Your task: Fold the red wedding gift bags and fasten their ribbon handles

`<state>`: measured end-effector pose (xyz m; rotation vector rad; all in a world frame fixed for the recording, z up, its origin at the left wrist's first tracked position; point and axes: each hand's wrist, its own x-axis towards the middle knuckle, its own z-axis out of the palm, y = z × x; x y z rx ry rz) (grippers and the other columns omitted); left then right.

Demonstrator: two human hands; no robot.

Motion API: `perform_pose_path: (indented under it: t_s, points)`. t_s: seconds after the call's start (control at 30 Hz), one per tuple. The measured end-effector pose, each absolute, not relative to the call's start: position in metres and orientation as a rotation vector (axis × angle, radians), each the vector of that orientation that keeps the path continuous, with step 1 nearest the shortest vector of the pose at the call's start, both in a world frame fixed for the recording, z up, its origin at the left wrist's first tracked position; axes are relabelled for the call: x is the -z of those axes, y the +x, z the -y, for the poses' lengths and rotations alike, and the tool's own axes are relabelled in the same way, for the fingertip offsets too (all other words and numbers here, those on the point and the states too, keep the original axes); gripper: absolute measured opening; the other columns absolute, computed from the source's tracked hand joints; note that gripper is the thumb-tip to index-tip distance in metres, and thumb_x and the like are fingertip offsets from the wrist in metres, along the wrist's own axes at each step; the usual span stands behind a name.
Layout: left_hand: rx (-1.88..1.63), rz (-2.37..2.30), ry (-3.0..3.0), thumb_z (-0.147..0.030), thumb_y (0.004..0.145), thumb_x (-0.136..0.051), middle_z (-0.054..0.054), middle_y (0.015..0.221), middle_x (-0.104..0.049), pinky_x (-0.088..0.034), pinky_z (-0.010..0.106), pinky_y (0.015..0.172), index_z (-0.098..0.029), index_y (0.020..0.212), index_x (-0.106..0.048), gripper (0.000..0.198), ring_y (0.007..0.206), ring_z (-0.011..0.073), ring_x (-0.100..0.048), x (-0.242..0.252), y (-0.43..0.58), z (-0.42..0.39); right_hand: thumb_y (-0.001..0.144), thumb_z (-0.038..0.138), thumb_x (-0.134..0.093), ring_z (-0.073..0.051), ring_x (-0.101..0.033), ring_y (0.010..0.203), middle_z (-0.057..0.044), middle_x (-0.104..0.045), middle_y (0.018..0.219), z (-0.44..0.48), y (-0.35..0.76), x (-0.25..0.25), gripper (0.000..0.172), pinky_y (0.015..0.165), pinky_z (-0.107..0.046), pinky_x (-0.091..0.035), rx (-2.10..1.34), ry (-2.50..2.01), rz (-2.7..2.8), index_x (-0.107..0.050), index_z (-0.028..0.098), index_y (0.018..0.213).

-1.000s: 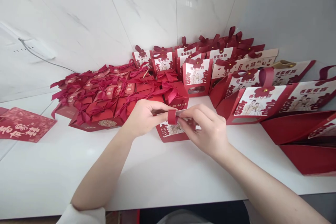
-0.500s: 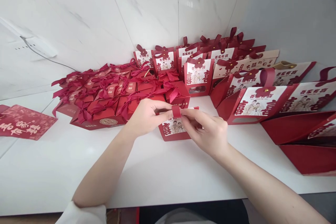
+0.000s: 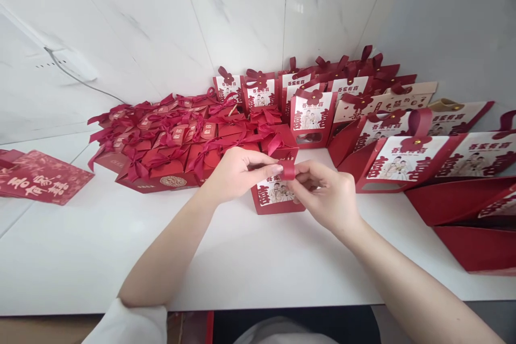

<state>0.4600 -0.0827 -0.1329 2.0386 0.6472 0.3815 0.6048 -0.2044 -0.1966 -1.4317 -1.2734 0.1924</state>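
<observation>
Grey cable (image 3: 80, 83) beside what seems a socket (image 3: 76, 66).

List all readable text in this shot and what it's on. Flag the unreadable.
"吾家有喜": white-labelled upright box at front right; others like it repeat it
"喜": large, both sides of that label
"喜": label of the box between the hands; its heading is partly covered
"的日子": cream box; characters before it unclear
"家有": flat red bag, left; outer characters stylised, uncertain
Unreadable: ribbon-tied boxes' print, fine line under label headings
</observation>
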Motion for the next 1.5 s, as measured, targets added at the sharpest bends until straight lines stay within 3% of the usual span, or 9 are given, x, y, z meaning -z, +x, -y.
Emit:
perform_pose_path:
  t_s: [0.57,0.93,1.4,1.5]
  points:
    - [-0.460,-0.579,2.095,-0.039,0.085,-0.065,0.005,0.090,-0.077,-0.052,0.026,0.064,-0.020,0.098,-0.079,0.027,0.074,0.0171,-0.068,0.136,0.457,0.090,0.086,0.019,-0.065,-0.010,-0.066,0.050,0.004,-0.072,0.067,0.207,0.617,0.199,0.009,0.050,-0.020,-0.056,-0.060,-1.399,1.453,-0.071,0.023,0.091]
    - [-0.473,-0.555,2.077,-0.035,0.086,-0.064,0.002,0.084,-0.077,-0.047,0.024,0.058,-0.020,0.098,-0.079,0.025,0.067,0.0136,-0.065,0.134,0.456,0.093,0.084,0.016,-0.066,-0.009,-0.064,0.049,0.004,-0.070,0.062,0.206,0.614,0.200,0.008,0.045,-0.018,-0.051,0.020,-1.386,1.450,-0.069,0.022,0.088]
    - [-0.478,-0.553,2.083,-0.038,0.085,-0.064,0.004,0.087,-0.077,-0.050,0.025,0.062,-0.020,0.096,-0.079,0.025,0.073,0.0164,-0.069,0.136,0.456,0.092,0.084,0.019,-0.066,-0.009,-0.062,0.048,0.005,-0.069,0.061,0.207,0.617,0.203,0.008,0.045,-0.018,-0.050,0.128,-1.408,1.490,-0.068,0.024,0.091]
    - [-0.480,-0.537,2.070,-0.041,0.085,-0.065,0.005,0.090,-0.077,-0.051,0.025,0.064,-0.019,0.097,-0.078,0.028,0.075,0.0169,-0.069,0.137,0.456,0.090,0.083,0.016,-0.068,-0.010,-0.061,0.051,0.003,-0.068,0.068,0.207,0.618,0.202,0.012,0.047,-0.020,-0.051,0.122,-1.372,1.514,-0.066,0.024,0.092]
